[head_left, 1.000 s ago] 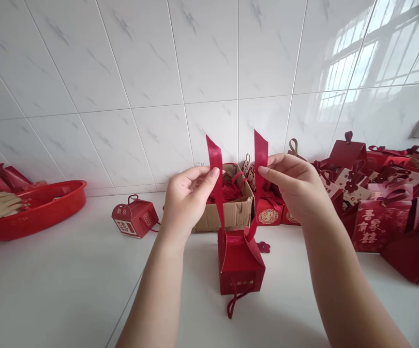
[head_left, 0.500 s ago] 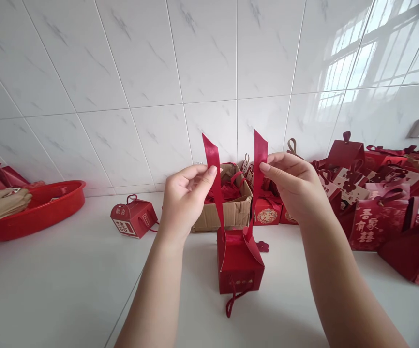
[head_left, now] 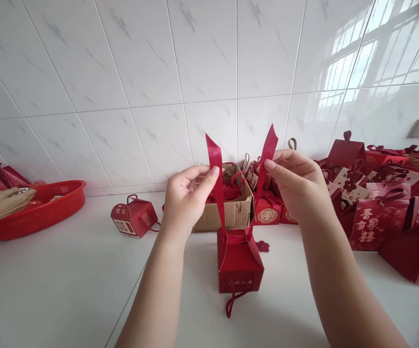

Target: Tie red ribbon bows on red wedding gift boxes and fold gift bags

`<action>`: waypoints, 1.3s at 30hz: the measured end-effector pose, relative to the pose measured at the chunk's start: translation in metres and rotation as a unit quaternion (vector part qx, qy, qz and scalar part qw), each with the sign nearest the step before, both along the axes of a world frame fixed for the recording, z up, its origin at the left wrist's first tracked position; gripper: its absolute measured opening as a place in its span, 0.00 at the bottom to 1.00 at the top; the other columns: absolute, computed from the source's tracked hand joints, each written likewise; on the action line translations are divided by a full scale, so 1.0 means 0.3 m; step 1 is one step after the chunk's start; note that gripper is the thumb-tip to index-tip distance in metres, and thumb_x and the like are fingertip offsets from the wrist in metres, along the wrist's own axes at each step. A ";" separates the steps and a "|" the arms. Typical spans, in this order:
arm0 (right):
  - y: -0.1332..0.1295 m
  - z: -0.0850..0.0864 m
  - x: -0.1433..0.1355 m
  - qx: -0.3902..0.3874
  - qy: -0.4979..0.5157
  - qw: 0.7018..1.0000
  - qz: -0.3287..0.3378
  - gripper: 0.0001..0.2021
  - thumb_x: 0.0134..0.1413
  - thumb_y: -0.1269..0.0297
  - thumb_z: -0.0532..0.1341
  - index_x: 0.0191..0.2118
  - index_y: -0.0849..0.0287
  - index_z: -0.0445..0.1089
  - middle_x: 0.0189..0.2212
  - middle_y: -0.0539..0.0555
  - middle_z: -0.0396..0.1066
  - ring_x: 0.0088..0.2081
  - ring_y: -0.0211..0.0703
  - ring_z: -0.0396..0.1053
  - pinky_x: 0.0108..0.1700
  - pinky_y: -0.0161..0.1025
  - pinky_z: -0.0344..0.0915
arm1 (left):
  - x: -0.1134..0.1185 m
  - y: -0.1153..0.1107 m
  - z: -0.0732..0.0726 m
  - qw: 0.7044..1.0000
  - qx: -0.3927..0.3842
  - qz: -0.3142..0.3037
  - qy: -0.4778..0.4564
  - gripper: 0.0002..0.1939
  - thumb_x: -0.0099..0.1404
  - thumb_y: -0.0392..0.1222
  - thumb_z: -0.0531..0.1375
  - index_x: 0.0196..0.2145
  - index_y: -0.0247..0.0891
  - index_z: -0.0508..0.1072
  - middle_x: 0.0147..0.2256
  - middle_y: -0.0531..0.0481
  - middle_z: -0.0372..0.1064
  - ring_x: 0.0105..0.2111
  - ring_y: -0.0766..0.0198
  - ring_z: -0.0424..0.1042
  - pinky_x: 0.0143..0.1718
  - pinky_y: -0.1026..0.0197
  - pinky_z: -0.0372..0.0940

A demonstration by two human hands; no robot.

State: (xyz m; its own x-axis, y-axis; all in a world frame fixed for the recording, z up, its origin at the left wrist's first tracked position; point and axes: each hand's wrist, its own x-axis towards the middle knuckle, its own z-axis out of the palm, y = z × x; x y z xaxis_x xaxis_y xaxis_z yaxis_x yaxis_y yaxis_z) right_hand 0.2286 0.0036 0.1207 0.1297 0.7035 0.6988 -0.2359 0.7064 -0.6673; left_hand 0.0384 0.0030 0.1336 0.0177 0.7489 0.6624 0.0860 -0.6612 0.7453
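Left hand and right hand each pinch a ribbon end above the red gift box, mid-surface before a cardboard carton; uneven pulling could tip the light box or slip the satin free.

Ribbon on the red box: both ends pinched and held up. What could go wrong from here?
1. The left hand and right hand pinch the ribbon only near its ends; a slip could drop one end.
2. The red box stands free on the counter; uneven pulling might tip or lift it.
3. The cardboard box and a loose red flower piece sit close behind; a sliding box could knock them.
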 end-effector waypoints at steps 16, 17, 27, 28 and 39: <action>-0.003 0.004 0.000 -0.002 0.002 0.999 -0.035 0.03 0.48 0.68 0.67 0.31 0.53 0.74 0.29 0.48 0.72 0.32 0.36 0.69 0.37 0.36 0.68 | 0.004 -0.002 0.005 1.000 0.016 -0.009 -0.014 0.09 0.57 0.47 0.65 0.26 0.39 0.76 0.25 0.54 0.67 0.26 0.70 0.62 0.29 0.67 0.59; -0.002 0.003 0.001 0.000 0.001 0.999 -0.038 0.02 0.48 0.68 0.67 0.30 0.53 0.74 0.29 0.48 0.72 0.32 0.36 0.69 0.37 0.36 0.68 | 0.004 -0.002 0.005 1.000 0.014 -0.008 -0.012 0.10 0.57 0.47 0.65 0.25 0.38 0.75 0.24 0.55 0.66 0.25 0.70 0.61 0.29 0.67 0.59; 0.004 0.003 0.000 0.004 0.004 0.998 -0.055 0.03 0.48 0.67 0.67 0.31 0.53 0.73 0.30 0.48 0.71 0.33 0.36 0.70 0.39 0.36 0.69 | 0.003 0.003 -0.001 1.000 0.018 0.007 -0.011 0.09 0.58 0.46 0.64 0.26 0.38 0.75 0.23 0.55 0.62 0.24 0.69 0.59 0.28 0.65 0.57; 0.007 0.001 0.000 0.005 0.003 0.998 -0.059 0.03 0.48 0.67 0.67 0.31 0.53 0.73 0.30 0.48 0.71 0.33 0.36 0.70 0.39 0.36 0.69 | 0.003 0.005 -0.002 1.000 0.020 0.009 -0.010 0.09 0.58 0.46 0.64 0.26 0.38 0.75 0.22 0.55 0.62 0.24 0.70 0.58 0.28 0.65 0.57; 0.011 0.001 -0.001 0.002 0.028 0.998 -0.058 0.03 0.48 0.66 0.67 0.31 0.54 0.73 0.30 0.48 0.72 0.33 0.35 0.70 0.39 0.36 0.69 | 0.003 0.005 -0.003 1.000 0.013 0.016 0.005 0.10 0.59 0.47 0.63 0.26 0.39 0.74 0.21 0.55 0.61 0.24 0.68 0.59 0.27 0.65 0.56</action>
